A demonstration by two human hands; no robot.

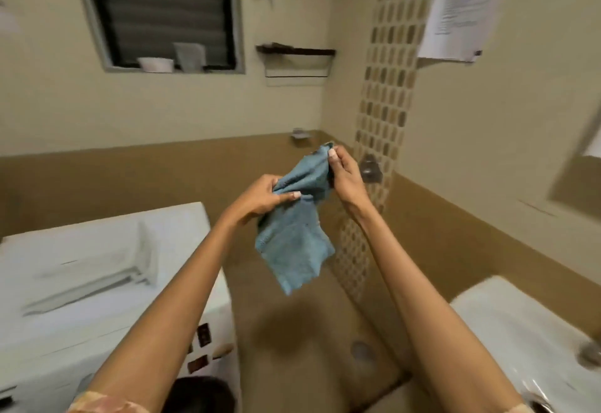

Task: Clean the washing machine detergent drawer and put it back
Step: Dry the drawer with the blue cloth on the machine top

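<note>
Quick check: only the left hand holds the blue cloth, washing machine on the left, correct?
No: the head view shows both hands on the blue cloth, left hand gripping its middle, right hand pinching the top corner. The washing machine is on the left.

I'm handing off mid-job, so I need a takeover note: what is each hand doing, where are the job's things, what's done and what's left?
Left hand: grips the blue cloth at its middle.
Right hand: pinches the cloth's upper corner.
The cloth is held in the air, its lower part hanging free, between the washing machine on the left and the sink on the right.
Drawer: a blurred white shape lies on the machine's top; it may be the drawer, but I cannot tell.
Done: cannot be judged from this view.
Left: probably wiping the drawer, then sliding it back in.
</note>
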